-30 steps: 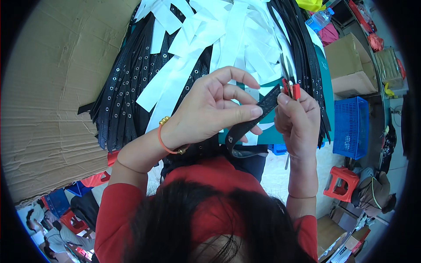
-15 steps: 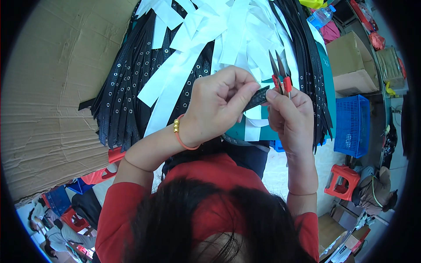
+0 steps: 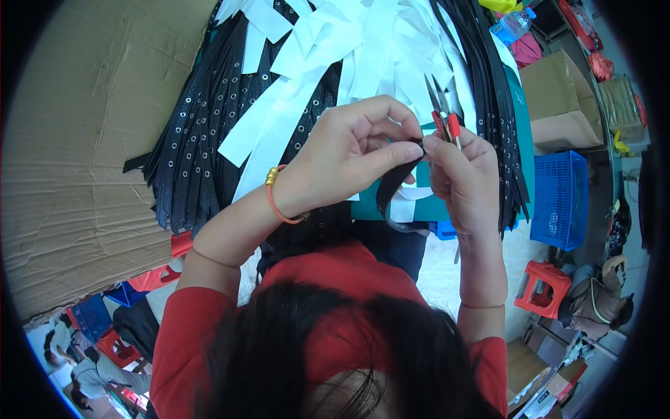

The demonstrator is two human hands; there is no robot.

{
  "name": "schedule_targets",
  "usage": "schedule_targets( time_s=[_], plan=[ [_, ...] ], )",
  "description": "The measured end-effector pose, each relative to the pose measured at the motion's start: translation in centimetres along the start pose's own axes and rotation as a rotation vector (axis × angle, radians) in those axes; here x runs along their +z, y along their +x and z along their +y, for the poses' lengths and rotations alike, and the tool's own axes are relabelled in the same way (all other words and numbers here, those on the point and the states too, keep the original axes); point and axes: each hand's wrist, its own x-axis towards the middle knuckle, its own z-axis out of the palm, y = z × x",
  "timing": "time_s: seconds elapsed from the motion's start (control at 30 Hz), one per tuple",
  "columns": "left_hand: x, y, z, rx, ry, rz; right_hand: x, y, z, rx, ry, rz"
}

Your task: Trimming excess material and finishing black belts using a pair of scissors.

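My left hand (image 3: 366, 150) pinches the end of a black strap (image 3: 392, 187) between thumb and fingers. The strap curls down below the hand toward my lap. My right hand (image 3: 464, 167) is closed around small red-handled thread snips (image 3: 447, 120), their pointed blades aimed away from me and slightly apart. Its thumb and fingertip meet the left fingertips at the strap's end; what they pinch there is too small to make out. Under my hands lie white strips (image 3: 377, 59) heaped over black eyelet straps (image 3: 202, 150) on a green surface (image 3: 518, 133).
A large cardboard sheet (image 3: 84, 160) stands along the left. More black straps (image 3: 492, 105) hang at the right edge. Beyond are a blue crate (image 3: 558, 202), a cardboard box (image 3: 562, 101), a red stool (image 3: 542, 290) and a water bottle (image 3: 513, 26). Other people sit at both lower sides.
The strap's end has turned within my fingers, and its length now loops down below my left hand. Both hands have drawn together at the tip; the snips shifted slightly.
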Motion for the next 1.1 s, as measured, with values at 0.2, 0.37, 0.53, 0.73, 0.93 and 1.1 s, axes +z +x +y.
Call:
schedule_targets(
  time_s=[0.2,0.37,0.53,0.73,0.93,1.1],
  plan=[
    [-0.6,0.6,-0.1,-0.164,-0.029,0.01,-0.9,0.1,-0.2,-0.056,-0.178,-0.056],
    [-0.9,1.5,-0.1,-0.187,-0.071,0.02,-3.4,-2.2,-0.2,-0.365,-0.583,-0.021],
    [-0.9,2.4,-1.7,-0.276,-0.055,0.014,-3.3,-2.3,-0.3,-0.718,-1.203,0.075],
    [-1.1,3.3,-3.1,-0.402,-0.139,-0.029,-3.3,-1.3,0.3,-0.627,-1.317,0.062],
    [-1.6,4.8,-3.3,-0.551,-0.235,-0.092,-4.0,0.3,1.2,-0.542,-1.278,0.047],
    [-2.3,5.3,-3.4,-0.587,-0.226,-0.121,-3.8,1.1,1.1,-0.535,-1.274,0.031]
  ],
)
